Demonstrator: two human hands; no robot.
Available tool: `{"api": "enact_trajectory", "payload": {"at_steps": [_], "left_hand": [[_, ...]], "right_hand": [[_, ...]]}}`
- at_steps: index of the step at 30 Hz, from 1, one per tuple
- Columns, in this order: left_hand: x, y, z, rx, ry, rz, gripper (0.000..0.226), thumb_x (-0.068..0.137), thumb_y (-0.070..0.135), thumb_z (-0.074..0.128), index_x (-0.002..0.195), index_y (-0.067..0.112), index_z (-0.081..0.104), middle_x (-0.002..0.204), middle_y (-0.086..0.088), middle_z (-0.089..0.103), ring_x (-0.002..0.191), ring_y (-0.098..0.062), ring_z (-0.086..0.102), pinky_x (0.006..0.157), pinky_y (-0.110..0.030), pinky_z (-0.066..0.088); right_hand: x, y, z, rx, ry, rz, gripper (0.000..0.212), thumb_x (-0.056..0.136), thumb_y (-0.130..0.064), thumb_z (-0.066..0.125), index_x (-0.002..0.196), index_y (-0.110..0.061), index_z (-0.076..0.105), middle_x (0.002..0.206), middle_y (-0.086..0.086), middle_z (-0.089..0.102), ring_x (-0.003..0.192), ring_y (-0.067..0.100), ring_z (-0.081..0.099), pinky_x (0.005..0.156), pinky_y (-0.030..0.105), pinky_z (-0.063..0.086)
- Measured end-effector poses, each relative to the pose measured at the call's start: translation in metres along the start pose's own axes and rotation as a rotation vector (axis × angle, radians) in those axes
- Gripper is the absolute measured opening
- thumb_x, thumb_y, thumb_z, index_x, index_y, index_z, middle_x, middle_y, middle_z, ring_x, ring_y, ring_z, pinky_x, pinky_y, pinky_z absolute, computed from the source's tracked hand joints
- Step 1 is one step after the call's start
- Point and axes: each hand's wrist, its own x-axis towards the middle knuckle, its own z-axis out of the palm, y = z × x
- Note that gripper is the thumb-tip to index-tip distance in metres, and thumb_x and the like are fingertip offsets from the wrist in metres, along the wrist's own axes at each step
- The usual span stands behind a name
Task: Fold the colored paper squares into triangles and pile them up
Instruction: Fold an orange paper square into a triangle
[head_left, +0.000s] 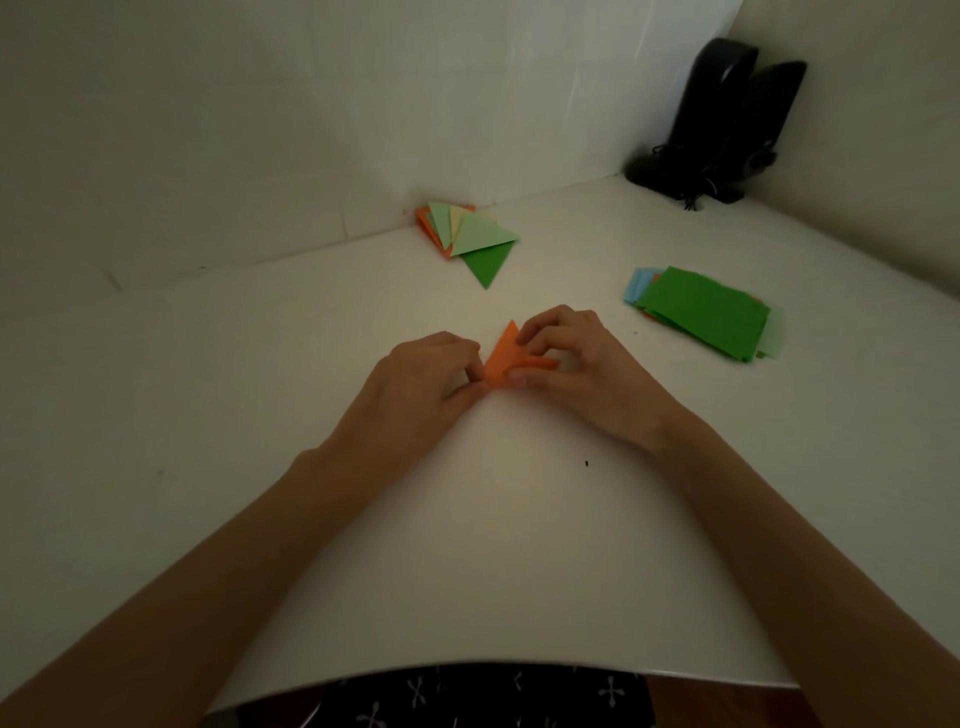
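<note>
Your left grip (421, 379) rests low on the bench (234, 426). Its fingers (460, 347) are curled in, and thumb and forefinger are closed on the near left edge of the orange paper (497, 364).

Beyond the left grip and a little to its right, close against the wall (260, 130), lies the pile (470, 234) of folded triangles. Orange is at the bottom, pale green and pale yellow are fanned over it, and a darker green one pokes its tip out toward you. The pile is well apart from both grips.

The orange paper sits between your two grips and touches both. It is partly folded: one flap stands up to a point on the far side, and another lies out flat to the right. You cannot tell from here how sharp the crease is.

Your right grip (576, 364) is curled over the paper's right side. Its fingertips bend down onto the upright flap and its thumb lies along the flat part, so it too is closed on the orange paper.

To the right of the right grip, near it but not touching, lies the stack (706, 312) of unfolded squares. A green sheet is on top, pale blue edges show at its left, and a bit of orange shows beneath. Farther off, in the far right corner, stand two black speakers (727, 119) with a cord at their base.
</note>
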Motion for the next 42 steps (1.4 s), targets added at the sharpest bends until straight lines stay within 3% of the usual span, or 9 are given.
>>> {"api": "enact_trajectory", "payload": {"at_steps": [3, 7, 12, 17, 24, 30, 33, 37, 42], "left_hand": [[0.001, -0.001, -0.003, -0.064, 0.009, -0.038, 0.01, 0.08, 0.018, 0.069, 0.082, 0.008, 0.07, 0.105, -0.008, 0.068, 0.099, -0.021, 0.062, 0.087, -0.021, 0.04], [0.003, 0.001, -0.004, -0.118, 0.048, -0.168, 0.007, 0.081, 0.013, 0.07, 0.085, 0.007, 0.072, 0.113, -0.004, 0.066, 0.107, -0.016, 0.058, 0.086, -0.009, 0.029], [0.006, 0.004, -0.001, -0.097, 0.08, -0.266, 0.014, 0.083, 0.021, 0.068, 0.086, 0.008, 0.073, 0.117, -0.003, 0.063, 0.105, -0.01, 0.054, 0.079, -0.007, 0.025], [0.004, 0.004, 0.001, -0.042, 0.082, -0.373, 0.013, 0.081, 0.028, 0.07, 0.08, 0.015, 0.07, 0.121, 0.001, 0.053, 0.112, -0.013, 0.045, 0.082, -0.014, 0.027], [0.001, 0.006, 0.0, 0.109, 0.034, -0.324, 0.013, 0.086, 0.034, 0.062, 0.097, 0.029, 0.057, 0.121, 0.002, 0.047, 0.116, -0.019, 0.042, 0.093, -0.027, 0.027], [0.002, 0.004, 0.002, 0.087, 0.05, -0.295, 0.01, 0.085, 0.027, 0.063, 0.094, 0.03, 0.065, 0.118, 0.005, 0.051, 0.116, -0.016, 0.041, 0.095, -0.028, 0.025], [0.003, 0.004, 0.0, 0.074, 0.05, -0.282, 0.008, 0.083, 0.027, 0.065, 0.09, 0.031, 0.066, 0.116, 0.005, 0.052, 0.114, -0.016, 0.043, 0.094, -0.029, 0.029], [0.007, 0.003, -0.005, 0.012, 0.004, -0.278, 0.009, 0.081, 0.031, 0.069, 0.082, 0.037, 0.063, 0.117, 0.008, 0.053, 0.116, -0.015, 0.042, 0.097, -0.03, 0.03], [0.009, 0.002, -0.006, -0.025, -0.005, -0.278, 0.014, 0.08, 0.028, 0.07, 0.077, 0.038, 0.061, 0.117, 0.007, 0.054, 0.116, -0.015, 0.044, 0.101, -0.036, 0.032]], "right_hand": [[-0.003, 0.002, -0.001, -0.123, -0.086, -0.045, 0.015, 0.08, -0.031, 0.071, 0.087, -0.039, 0.06, 0.103, -0.009, 0.057, 0.101, 0.01, 0.041, 0.083, 0.002, 0.026], [0.004, 0.004, 0.0, -0.075, 0.012, 0.052, 0.021, 0.082, -0.029, 0.07, 0.083, -0.008, 0.071, 0.092, 0.003, 0.058, 0.083, 0.009, 0.047, 0.069, 0.008, 0.031], [0.008, 0.001, 0.006, -0.041, 0.032, 0.117, 0.033, 0.085, -0.032, 0.066, 0.074, -0.001, 0.067, 0.089, 0.003, 0.054, 0.072, 0.009, 0.048, 0.06, 0.013, 0.035], [0.007, -0.001, 0.014, -0.123, 0.094, 0.174, 0.043, 0.085, -0.037, 0.066, 0.053, -0.02, 0.043, 0.084, -0.001, 0.046, 0.096, 0.023, 0.04, 0.077, 0.031, 0.033], [0.006, 0.0, 0.019, -0.4, 0.167, 0.185, 0.034, 0.085, -0.052, 0.057, 0.079, -0.019, 0.05, 0.094, -0.002, 0.04, 0.094, 0.014, 0.028, 0.082, 0.029, 0.032], [0.0, 0.011, 0.006, -0.422, 0.204, 0.148, 0.022, 0.093, -0.036, 0.053, 0.104, -0.017, 0.055, 0.102, 0.001, 0.043, 0.099, 0.019, 0.035, 0.086, 0.031, 0.029], [0.0, 0.005, 0.007, -0.351, 0.306, 0.071, 0.027, 0.09, -0.036, 0.056, 0.11, -0.018, 0.057, 0.105, 0.001, 0.049, 0.099, 0.016, 0.035, 0.089, 0.031, 0.032], [0.005, -0.005, 0.017, -0.422, 0.167, 0.138, 0.049, 0.081, -0.057, 0.057, 0.116, -0.023, 0.052, 0.105, -0.005, 0.036, 0.106, 0.016, 0.031, 0.091, 0.029, 0.028], [0.008, 0.003, 0.011, -0.366, 0.224, 0.242, 0.03, 0.091, -0.041, 0.054, 0.111, -0.02, 0.053, 0.103, 0.0, 0.037, 0.103, 0.02, 0.033, 0.086, 0.029, 0.028]]}}
